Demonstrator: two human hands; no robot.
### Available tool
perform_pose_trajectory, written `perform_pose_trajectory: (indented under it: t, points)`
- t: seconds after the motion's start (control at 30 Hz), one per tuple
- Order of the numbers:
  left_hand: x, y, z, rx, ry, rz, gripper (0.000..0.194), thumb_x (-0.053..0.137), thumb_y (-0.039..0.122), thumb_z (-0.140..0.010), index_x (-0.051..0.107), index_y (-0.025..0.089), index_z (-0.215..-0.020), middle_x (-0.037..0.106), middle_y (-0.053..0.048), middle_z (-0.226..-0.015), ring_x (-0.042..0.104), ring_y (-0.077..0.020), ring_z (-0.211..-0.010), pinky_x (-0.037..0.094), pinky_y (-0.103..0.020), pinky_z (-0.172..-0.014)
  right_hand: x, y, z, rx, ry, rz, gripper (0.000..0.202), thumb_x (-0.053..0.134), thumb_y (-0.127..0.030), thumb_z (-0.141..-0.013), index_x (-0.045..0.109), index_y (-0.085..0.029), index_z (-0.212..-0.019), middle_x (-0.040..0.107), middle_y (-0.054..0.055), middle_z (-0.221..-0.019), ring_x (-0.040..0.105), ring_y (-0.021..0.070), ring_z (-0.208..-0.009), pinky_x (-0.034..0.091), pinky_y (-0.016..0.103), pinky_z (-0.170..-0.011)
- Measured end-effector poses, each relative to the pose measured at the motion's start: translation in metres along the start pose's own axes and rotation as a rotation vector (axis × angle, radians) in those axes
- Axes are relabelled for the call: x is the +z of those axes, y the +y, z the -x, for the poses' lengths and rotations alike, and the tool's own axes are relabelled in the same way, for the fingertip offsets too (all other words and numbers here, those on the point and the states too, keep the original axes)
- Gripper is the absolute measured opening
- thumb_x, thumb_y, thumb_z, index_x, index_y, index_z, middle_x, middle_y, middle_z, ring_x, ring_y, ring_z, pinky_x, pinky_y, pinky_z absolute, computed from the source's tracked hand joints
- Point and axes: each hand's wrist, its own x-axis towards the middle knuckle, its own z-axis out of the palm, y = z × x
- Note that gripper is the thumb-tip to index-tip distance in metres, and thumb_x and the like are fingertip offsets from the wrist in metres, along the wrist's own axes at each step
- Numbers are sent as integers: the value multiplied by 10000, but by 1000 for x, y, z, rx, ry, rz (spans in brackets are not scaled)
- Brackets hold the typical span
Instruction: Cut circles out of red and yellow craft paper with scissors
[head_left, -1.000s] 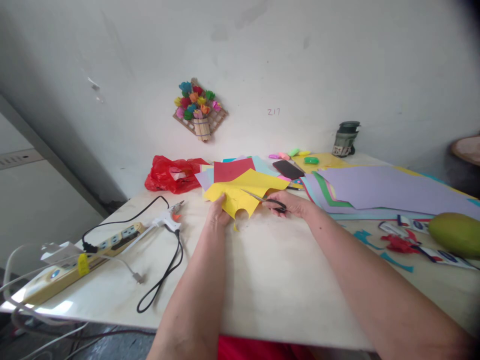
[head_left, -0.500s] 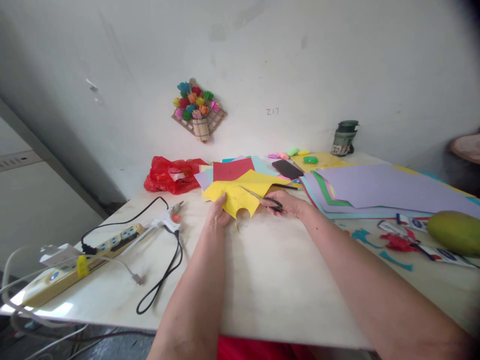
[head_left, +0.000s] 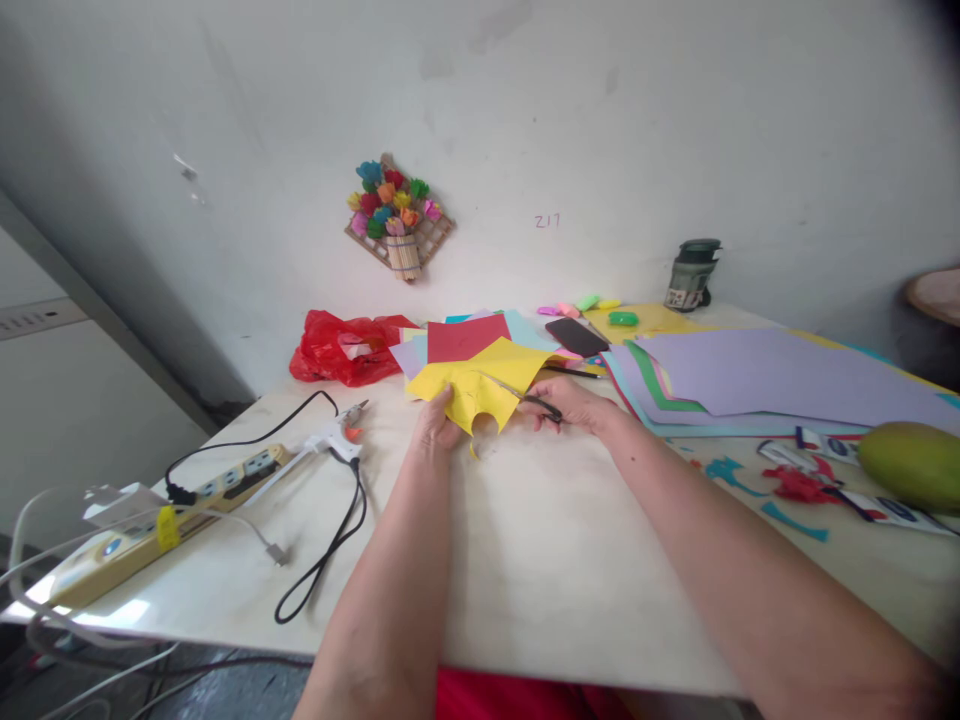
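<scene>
My left hand (head_left: pixel 441 420) pinches the lower left part of a yellow paper sheet (head_left: pixel 480 388), raised above the table. The sheet has a curved notch in its lower edge, and a thin curled strip hangs there. My right hand (head_left: pixel 566 403) is closed round the handles of black-handled scissors (head_left: pixel 541 404). Their blades point left and lie against the yellow sheet, right of my left hand. Behind the sheet lies red paper (head_left: pixel 466 337) with other coloured sheets.
On the left are a power strip (head_left: pixel 217 492) and a glue gun (head_left: pixel 330 438) with a black cord. Stacked paper (head_left: pixel 780 370), a mango (head_left: pixel 911 466) and blue scraps (head_left: pixel 795 522) lie right. A phone (head_left: pixel 576 337) and a bottle (head_left: pixel 691 275) stand farther back.
The scissors' handles have closed together and the blades look narrower on the yellow sheet. My left hand keeps its hold; the whole view has shifted slightly.
</scene>
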Motion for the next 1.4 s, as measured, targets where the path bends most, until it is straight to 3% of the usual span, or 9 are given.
perform_pose_trajectory:
  t: [0.1,0.33,0.5,0.57,0.67,0.77,0.93,1.1,1.4]
  points:
    - [0,1,0,7,-11,22,342,516,174,-879,603,240,-1203,699,-110,-1085,650,-264,-1065,589,-368,-797,4,-8,3,-24,20,-7,291,769,-374,-664,606,-150,-756,645,20,-566,517,89,-408,366,195,-351]
    - [2,2,1,0,30,33,332,449,96,-885,592,204,-1164,723,-84,-979,694,-220,-923,568,-351,-838,3,-7,3,-22,127,-18,322,748,-257,-704,518,-194,-921,691,-6,-624,538,75,-368,292,149,-323]
    - [1,1,-1,-2,64,17,270,442,85,-883,635,190,-1039,727,-83,-952,682,-218,-932,543,-348,-870,1,-8,6,-39,72,-10,565,688,-195,-754,484,-204,-1281,671,-42,-592,502,61,-357,317,151,-339]
    - [1,0,-2,-11,59,5,265,442,77,-880,642,188,-1014,730,-82,-941,682,-216,-914,540,-348,-867,-1,-9,8,-5,48,-13,585,673,-206,-773,483,-187,-1326,667,-36,-586,484,55,-361,314,157,-343]
    - [-1,-1,-4,-16,40,-25,283,443,86,-885,643,207,-1045,733,-69,-935,687,-205,-896,536,-337,-868,-4,-8,10,26,3,-38,445,656,-272,-789,589,-181,-1220,657,-27,-595,481,52,-374,293,168,-341]
    - [-2,-2,-5,-27,-13,-55,306,453,111,-892,629,224,-1115,731,-66,-968,690,-203,-916,529,-332,-880,-7,-3,9,31,-50,-40,287,631,-368,-796,662,-156,-987,650,-2,-604,487,59,-377,255,185,-331]
    - [-1,-3,-1,-50,-62,-52,315,447,86,-889,611,187,-1139,729,-78,-973,690,-206,-912,524,-339,-889,-9,1,7,14,-93,-27,339,650,-470,-744,555,-154,-668,598,9,-549,477,68,-392,244,202,-342]
    - [3,-3,4,-75,-83,-61,294,434,75,-891,627,172,-1091,728,-77,-938,685,-220,-914,518,-367,-899,-10,6,4,31,-124,-61,388,658,-519,-732,533,-156,-672,583,6,-566,483,69,-416,240,203,-348]
    - [4,-3,5,-85,-90,-80,324,430,70,-880,627,182,-1112,729,-96,-974,679,-237,-971,516,-399,-922,-9,11,0,82,-133,-86,336,662,-469,-745,513,-168,-721,585,-9,-581,479,67,-406,242,193,-337]
